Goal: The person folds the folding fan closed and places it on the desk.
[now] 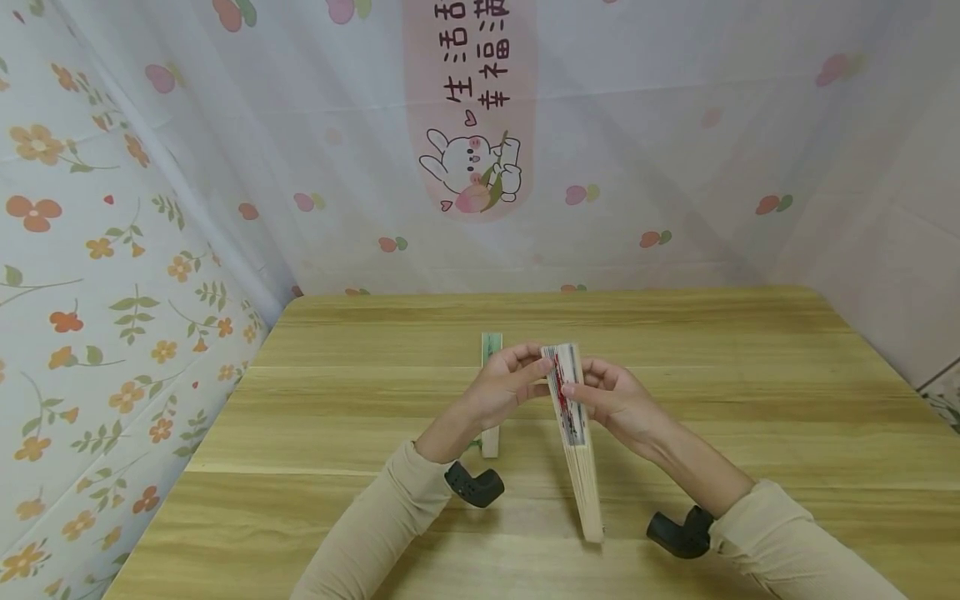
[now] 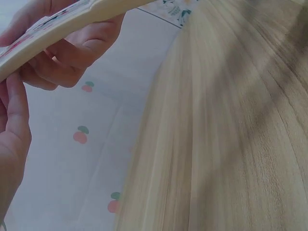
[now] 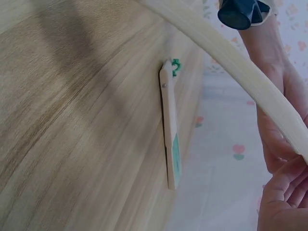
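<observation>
A folded hand fan [image 1: 582, 475] with pale wooden ribs and a red-and-dark printed leaf is held above the table, its narrow end pointing toward me. My left hand [image 1: 498, 390] pinches the upper left side of the leaf between thumb and fingers. Slightly lower on the opposite side, my right hand [image 1: 621, 407] grips it, thumb on the front. From the left wrist, the fan's pale edge [image 2: 57, 32] runs across both hands. A second folded fan [image 3: 168, 115], with a green leaf and a green cord [image 3: 176, 67], lies on the table, partly behind my left hand in the head view.
The wood-grain table [image 1: 750, 375] extends on both sides. A white curtain [image 1: 637, 150] with fruit prints and a rabbit picture hangs behind it; a flowered curtain [image 1: 112, 275] hangs at the left. Black wrist devices [image 1: 474, 485] sit near both sleeves.
</observation>
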### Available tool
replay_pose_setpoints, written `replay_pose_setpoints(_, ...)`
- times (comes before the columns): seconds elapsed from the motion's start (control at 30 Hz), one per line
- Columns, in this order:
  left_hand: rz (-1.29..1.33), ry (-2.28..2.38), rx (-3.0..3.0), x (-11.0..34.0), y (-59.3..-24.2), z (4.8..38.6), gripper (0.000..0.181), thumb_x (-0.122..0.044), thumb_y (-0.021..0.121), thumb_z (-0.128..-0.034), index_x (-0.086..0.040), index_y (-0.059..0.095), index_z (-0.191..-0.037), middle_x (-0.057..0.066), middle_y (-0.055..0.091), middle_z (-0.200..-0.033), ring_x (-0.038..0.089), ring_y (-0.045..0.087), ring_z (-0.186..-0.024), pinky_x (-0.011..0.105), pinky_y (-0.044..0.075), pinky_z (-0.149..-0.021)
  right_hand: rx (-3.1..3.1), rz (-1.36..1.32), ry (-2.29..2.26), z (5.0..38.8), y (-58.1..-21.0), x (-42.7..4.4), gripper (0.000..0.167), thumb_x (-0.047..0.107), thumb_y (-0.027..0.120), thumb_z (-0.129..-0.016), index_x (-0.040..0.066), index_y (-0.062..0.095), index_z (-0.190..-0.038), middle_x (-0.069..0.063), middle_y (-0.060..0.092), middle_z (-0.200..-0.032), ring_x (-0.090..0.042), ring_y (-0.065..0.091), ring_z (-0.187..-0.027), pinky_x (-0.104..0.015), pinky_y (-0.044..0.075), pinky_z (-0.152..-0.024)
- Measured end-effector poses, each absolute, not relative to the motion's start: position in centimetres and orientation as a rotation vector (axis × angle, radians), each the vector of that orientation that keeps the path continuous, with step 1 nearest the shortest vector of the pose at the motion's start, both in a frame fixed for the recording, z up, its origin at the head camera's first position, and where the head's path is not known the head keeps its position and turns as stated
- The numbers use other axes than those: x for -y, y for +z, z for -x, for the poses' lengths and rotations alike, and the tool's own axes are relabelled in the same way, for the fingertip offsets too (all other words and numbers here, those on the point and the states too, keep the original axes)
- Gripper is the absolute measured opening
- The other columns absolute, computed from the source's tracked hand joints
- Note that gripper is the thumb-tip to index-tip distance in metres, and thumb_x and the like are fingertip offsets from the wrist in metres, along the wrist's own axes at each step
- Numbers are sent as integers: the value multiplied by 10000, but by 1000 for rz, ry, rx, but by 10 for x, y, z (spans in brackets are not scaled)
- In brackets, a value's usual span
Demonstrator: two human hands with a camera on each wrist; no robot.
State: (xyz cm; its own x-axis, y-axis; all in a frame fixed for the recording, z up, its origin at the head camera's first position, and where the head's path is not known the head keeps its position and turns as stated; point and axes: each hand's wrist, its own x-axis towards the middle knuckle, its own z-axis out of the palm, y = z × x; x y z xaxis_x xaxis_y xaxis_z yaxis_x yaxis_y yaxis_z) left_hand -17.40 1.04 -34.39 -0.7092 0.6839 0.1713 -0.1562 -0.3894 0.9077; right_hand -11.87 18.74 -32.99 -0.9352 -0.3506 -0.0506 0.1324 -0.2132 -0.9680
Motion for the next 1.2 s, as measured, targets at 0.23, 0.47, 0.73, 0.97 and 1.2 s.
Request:
replay_pose_setpoints(0.23,-736,2120,-1312,-12,-344,175,195,46,356,-922,-67,513,-943,-9,563,-874,88,552,-808,245,477,-753,-1743,229,-2221,120,-332,-188,189,47,550,-867,76,498,-1047,-4,589,-954,-123,561,-843,-259,480,-727)
replay_pose_setpoints(0.47,-672,2119,-1392,-14,-340,172,142,39,403,-914,-39,510,-966,2,554,-891,99,553,-813,263,479,-764,-1756,231,-2225,119,-333,-190,197,52,542,-873,71,496,-1064,-4,581,-951,-121,556,-834,-255,478,-720)
replay_pose_setpoints(0.73,-656,2093,-1508,-17,-335,173,115,-6,452,-911,39,487,-1010,20,534,-917,121,546,-843,338,474,-814,-1754,225,-2230,120,-331,-192,181,63,549,-872,63,501,-1046,-6,567,-942,-119,548,-831,-250,475,-727)
replay_pose_setpoints(0.97,-650,2099,-1584,-19,-326,178,177,-34,473,-909,79,478,-1045,31,529,-916,124,549,-847,353,475,-821,-1793,207,-2216,119,-330,-195,138,64,538,-879,73,508,-1014,-3,550,-900,-124,549,-818,-265,477,-729)
replay_pose_setpoints(1.2,-592,2149,-1626,-20,-318,186,225,-27,479,-904,104,471,-1087,30,525,-910,115,536,-849,328,480,-812,-1760,231,-2239,118,-332,-196,114,35,533,-874,88,529,-975,-9,554,-880,-134,562,-799,-276,486,-702)
